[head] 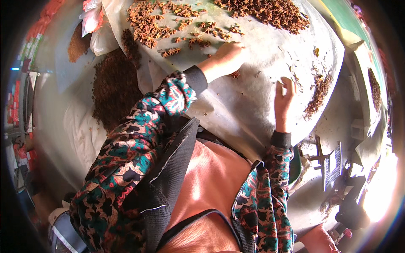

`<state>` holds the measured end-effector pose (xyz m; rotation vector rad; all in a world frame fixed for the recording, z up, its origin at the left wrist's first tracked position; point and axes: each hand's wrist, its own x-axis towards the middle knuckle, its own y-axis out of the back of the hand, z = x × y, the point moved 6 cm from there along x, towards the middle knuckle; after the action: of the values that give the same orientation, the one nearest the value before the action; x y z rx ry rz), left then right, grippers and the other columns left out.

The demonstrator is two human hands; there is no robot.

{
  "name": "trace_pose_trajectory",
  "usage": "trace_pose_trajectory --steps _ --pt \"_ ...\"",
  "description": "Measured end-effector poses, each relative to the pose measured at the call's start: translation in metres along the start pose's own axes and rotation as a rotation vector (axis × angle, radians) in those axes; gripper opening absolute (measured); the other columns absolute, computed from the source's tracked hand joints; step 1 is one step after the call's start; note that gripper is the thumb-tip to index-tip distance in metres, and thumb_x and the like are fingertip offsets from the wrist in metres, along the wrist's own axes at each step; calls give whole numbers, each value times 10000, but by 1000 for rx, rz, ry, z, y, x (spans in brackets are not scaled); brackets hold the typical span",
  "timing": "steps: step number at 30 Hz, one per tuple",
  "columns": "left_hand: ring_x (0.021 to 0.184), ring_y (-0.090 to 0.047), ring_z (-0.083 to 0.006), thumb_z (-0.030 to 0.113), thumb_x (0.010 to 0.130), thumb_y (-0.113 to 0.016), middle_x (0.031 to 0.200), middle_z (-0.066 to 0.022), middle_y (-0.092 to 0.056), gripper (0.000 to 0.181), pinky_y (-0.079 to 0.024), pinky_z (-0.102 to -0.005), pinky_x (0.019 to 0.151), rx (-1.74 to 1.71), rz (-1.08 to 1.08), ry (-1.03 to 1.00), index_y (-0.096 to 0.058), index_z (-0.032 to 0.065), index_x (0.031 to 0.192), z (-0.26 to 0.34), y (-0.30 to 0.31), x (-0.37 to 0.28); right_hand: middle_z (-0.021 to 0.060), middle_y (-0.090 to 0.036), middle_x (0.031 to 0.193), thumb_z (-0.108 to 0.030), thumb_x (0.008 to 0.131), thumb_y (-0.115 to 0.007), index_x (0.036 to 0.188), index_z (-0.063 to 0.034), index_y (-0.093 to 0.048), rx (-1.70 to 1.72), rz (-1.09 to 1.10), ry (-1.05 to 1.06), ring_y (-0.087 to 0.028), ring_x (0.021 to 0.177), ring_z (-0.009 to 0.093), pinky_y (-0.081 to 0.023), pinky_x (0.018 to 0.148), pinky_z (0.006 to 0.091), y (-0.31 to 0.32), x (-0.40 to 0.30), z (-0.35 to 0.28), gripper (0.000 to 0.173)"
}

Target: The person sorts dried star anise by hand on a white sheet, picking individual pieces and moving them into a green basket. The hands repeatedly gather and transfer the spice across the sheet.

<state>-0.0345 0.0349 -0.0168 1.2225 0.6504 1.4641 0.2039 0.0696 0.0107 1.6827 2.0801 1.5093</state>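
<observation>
A pale sheet (240, 104) spreads before me, with star anise lying on it. My left hand (226, 60) reaches over the sheet beside scattered star anise (208, 28); its fingers are curled down in glare, and whether they hold anything is unclear. A single star anise (235, 74) rests just below that hand. My right hand (285, 95) is over the right part of the sheet, fingers bent and apart, with nothing visible between them. Close to its fingertips lie thin stem bits (294, 74). A dense pile of star anise (269, 12) is at the top.
Dark brown small spice pieces (115, 91) form a heap at the left, below white plastic bags (101, 41). A heap of stem debris (319, 95) lies near the sheet's right edge. A small dark-framed chair or stool (330, 164) stands at lower right.
</observation>
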Motion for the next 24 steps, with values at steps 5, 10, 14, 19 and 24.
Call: trace_pose_trajectory --steps 5,10,14,19,24 --pt "884 -650 -284 133 892 -663 906 -107 -657 127 -528 -393 772 7 321 283 -676 58 994 -48 75 -51 45 -688 1076 -165 833 -737 1042 -137 -724 155 -160 267 -626 1041 288 -481 920 414 -62 39 -60 211" --pt "1016 -609 -283 174 820 -764 1082 -98 -622 287 -497 -424 880 -33 354 225 -667 68 1068 -19 83 -90 59 -671 1016 -218 860 -712 952 -131 -699 46 -376 366 -619 1048 295 -477 909 453 -103 49 -60 127" --pt "1006 -572 -251 256 798 -815 1066 -79 -596 346 -481 -417 856 -128 229 90 -654 82 1050 38 49 -59 28 -659 984 -225 846 -671 894 -165 -689 -363 -237 368 -627 968 260 -482 840 412 -64 40 23 79" --pt "1063 -512 -271 285 804 -794 1051 -83 -543 348 -420 -439 917 109 85 88 -595 93 1015 35 28 -60 54 -686 1077 -103 845 -719 986 -131 -731 -204 -31 59 -649 974 280 -490 896 428 -10 22 13 145" --pt "1152 -513 -314 202 796 -765 1147 -104 -559 415 -403 -475 1026 36 30 14 -590 64 1146 20 52 -71 101 -702 950 -205 835 -728 909 -93 -718 110 -382 337 -680 913 298 -521 822 393 -101 40 -85 135"
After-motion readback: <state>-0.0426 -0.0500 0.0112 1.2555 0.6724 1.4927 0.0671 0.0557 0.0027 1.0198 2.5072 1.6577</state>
